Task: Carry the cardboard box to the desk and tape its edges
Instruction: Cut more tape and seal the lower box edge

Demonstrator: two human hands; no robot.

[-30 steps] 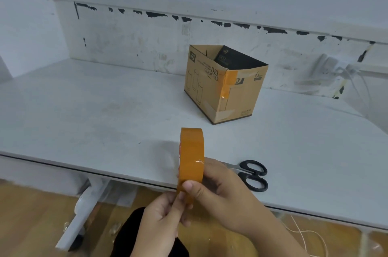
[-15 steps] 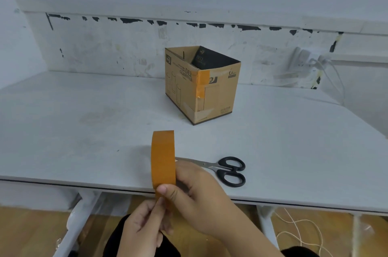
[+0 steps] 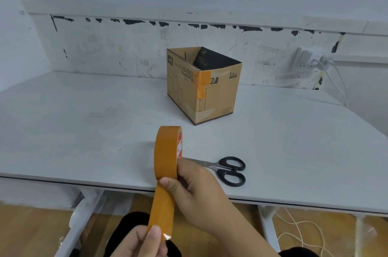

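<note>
Scissors (image 3: pixel 225 169) nr tape roll (image 3: pixel 167 151) — box (image 3: pixel 201 86) behind.

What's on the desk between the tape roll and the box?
Nothing: the head view shows bare desk between the tape roll and the box.

A plain, makeshift work or packing room. The long white counter (image 3: pixel 84 122) stands on white metal legs over a wooden plank floor (image 3: pixel 31 225). Behind it rises a scuffed white wall panel (image 3: pixel 105 51) with black chipped patches along its top edge. A white power strip (image 3: pixel 304 57) hangs on that wall, its white cables (image 3: pixel 340 80) trailing down.
</note>
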